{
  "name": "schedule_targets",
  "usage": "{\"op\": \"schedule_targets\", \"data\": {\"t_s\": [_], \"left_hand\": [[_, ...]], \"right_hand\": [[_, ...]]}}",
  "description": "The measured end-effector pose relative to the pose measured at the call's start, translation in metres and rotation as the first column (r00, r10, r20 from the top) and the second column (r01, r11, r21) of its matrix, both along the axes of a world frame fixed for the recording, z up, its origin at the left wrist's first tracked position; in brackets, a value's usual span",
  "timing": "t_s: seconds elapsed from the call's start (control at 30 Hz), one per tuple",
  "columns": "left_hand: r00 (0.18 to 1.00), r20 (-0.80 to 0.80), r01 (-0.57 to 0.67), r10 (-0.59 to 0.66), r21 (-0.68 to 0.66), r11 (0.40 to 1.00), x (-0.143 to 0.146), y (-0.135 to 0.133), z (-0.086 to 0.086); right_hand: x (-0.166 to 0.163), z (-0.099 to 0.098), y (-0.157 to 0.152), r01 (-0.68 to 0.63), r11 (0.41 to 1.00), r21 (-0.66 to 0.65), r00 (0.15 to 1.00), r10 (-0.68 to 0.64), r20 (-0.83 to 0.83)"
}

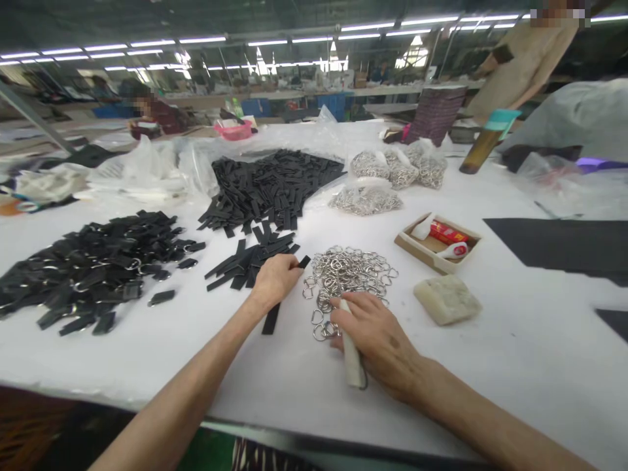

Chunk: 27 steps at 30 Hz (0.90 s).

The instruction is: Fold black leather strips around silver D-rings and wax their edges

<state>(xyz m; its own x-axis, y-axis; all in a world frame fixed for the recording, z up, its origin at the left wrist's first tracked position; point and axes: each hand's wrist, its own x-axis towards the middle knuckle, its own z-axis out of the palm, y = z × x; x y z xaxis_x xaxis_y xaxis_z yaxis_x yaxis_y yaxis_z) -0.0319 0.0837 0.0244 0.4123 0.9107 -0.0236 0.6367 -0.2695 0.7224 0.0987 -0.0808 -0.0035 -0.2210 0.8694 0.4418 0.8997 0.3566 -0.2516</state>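
Head view: silver D-shaped metal rings (350, 268) lie heaped on the white worktop (540, 386).
Left hand (276, 280): pinches a flat black strip (305, 262) just left of the rings.
Right hand (380, 333): grips a pale rod-shaped tool (354, 366), fingertips at the heap's near edge.
Cream rectangular block (447, 299): right of the rings.

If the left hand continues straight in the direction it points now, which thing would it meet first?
Most likely the pile of metal rings, just beyond the black strip held by the left hand. Its height is unclear, so it might pass above.
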Motion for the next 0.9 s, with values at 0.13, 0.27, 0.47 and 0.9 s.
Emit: {"op": "schedule_targets", "data": {"t_s": [0.13, 0.27, 0.47, 0.9], "left_hand": [[0.943, 0.33, -0.01, 0.055, -0.136, 0.991, 0.003, -0.011, -0.004], [0.843, 0.531, 0.109, 0.086, -0.325, 0.939, 0.013, -0.034, -0.017], [0.713, 0.669, 0.229, 0.209, -0.504, 0.832, 0.023, -0.069, -0.03], [0.648, 0.702, 0.296, 0.295, -0.59, 0.751, 0.037, -0.082, -0.019]], "right_hand": [[0.005, -0.012, 0.02, 0.015, 0.998, -0.058, 0.999, -0.017, -0.034], [0.008, -0.024, 0.022, 0.04, 0.996, -0.081, 0.996, -0.046, -0.074], [0.017, -0.025, 0.003, -0.024, 0.998, -0.054, 0.985, 0.014, -0.172], [0.038, -0.025, -0.033, 0.1, 0.99, -0.1, 0.775, -0.141, -0.617]]}}
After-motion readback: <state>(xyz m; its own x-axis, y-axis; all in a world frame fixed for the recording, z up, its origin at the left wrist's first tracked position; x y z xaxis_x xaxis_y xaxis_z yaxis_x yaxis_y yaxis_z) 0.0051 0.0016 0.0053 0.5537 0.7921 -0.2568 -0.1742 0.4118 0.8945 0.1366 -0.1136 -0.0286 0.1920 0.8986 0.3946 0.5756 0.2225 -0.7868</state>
